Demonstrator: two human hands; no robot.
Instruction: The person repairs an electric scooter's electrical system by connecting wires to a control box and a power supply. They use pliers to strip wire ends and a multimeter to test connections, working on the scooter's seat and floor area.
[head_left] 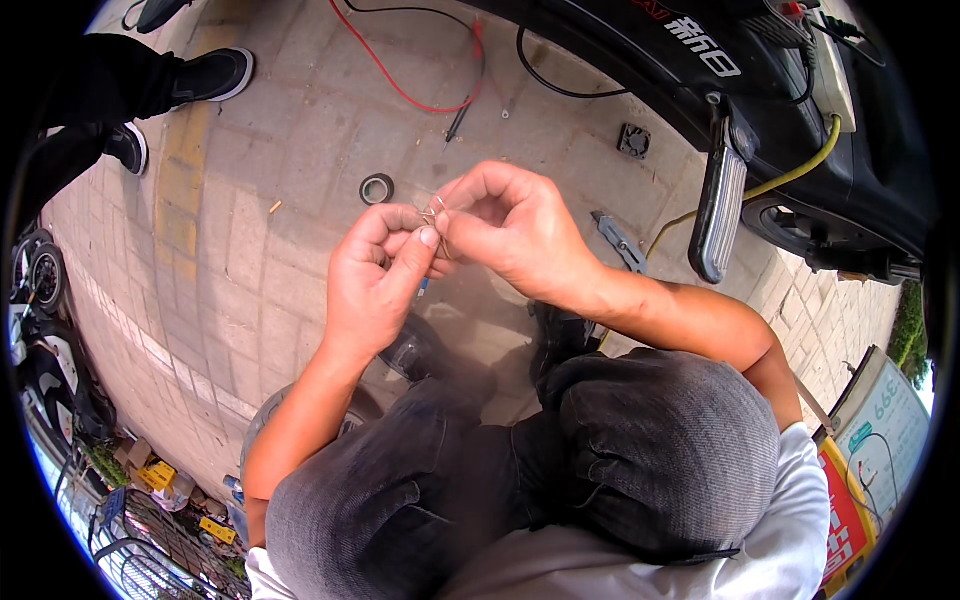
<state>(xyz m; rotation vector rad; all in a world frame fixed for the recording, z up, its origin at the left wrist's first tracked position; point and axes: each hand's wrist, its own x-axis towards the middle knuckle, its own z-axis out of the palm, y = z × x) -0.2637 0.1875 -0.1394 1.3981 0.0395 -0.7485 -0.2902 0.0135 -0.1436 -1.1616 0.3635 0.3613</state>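
Left hand (372, 275) and right hand (522, 230) pinch thin wire (430, 214) between thumbs and fingertips near frame centre, apparently for fine control; black tape roll (365, 188) lies just above, presumably handy.

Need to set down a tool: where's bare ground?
The roomiest paving lies between the left hand and faded yellow strip, save a small tan piece. Smaller: between black tape roll and red lead. Crowded: beyond the right hand, with small fan, utility knife, yellow cable and ridged pedal.

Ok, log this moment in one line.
left hand: pinching thin wire; right hand: pinching thin wire; nearby: tape roll, small fan, utility knife
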